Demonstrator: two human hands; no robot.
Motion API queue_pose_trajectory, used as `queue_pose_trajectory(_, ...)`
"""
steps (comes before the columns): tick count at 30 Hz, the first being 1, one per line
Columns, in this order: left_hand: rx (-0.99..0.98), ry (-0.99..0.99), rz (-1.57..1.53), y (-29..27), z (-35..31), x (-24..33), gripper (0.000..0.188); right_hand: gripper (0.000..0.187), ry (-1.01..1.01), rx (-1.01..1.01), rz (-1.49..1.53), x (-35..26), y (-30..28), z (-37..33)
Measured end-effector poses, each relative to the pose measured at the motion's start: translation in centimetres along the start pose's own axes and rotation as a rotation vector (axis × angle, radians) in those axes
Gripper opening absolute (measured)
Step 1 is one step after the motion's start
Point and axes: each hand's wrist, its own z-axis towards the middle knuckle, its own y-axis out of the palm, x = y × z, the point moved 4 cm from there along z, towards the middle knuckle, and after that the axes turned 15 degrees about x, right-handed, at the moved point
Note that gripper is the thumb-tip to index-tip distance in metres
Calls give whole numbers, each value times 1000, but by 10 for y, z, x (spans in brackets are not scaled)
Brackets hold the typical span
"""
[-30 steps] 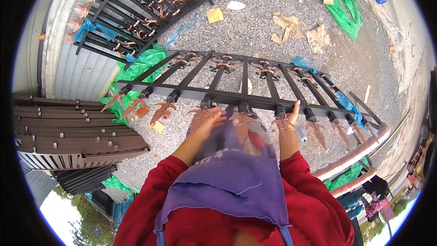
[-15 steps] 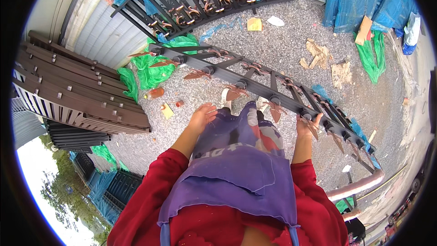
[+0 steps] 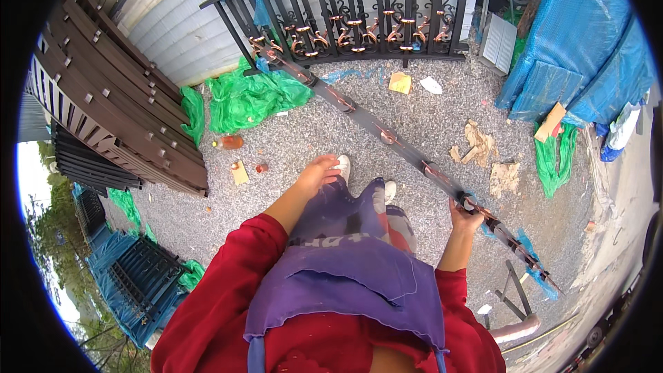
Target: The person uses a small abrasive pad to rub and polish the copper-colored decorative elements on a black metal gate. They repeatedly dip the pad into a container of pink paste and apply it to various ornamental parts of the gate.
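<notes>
Black fence panel (image 3: 409, 155) has just swung from broadside to nearly edge-on, running far left to near right. Left hand (image 3: 320, 173) is off it, so right hand (image 3: 468, 217) alone steadies it. Right fingers wrap the top edge, partly hidden; left fingers loosely bent, slightly apart, empty. Count: 1 held panel, 2 white shoes (image 3: 344, 168), 1 orange bottle (image 3: 232, 141) left, 2 torn cardboard pieces (image 3: 505, 179) right. Panel's bars: can't count edge-on.

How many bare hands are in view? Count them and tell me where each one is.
2. The left hand is open beside the purple apron, apart from the black metal panel; the right hand holds the panel, some fingers hidden. No others show.
</notes>
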Motion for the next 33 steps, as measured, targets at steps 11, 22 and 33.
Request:
queue_pose_trajectory(11,29,-108,-264,93,102,109,40,55,-49,23,-69,46,92,-67)
queue_pose_trajectory(22,-352,-240,-802,66,82,251,8,60,-176,-159,-203,37,211,-158)
queue_pose_trajectory(33,-203,-59,-1032,1,82,364,15,46,-156,-410,-445,106,376,-211)
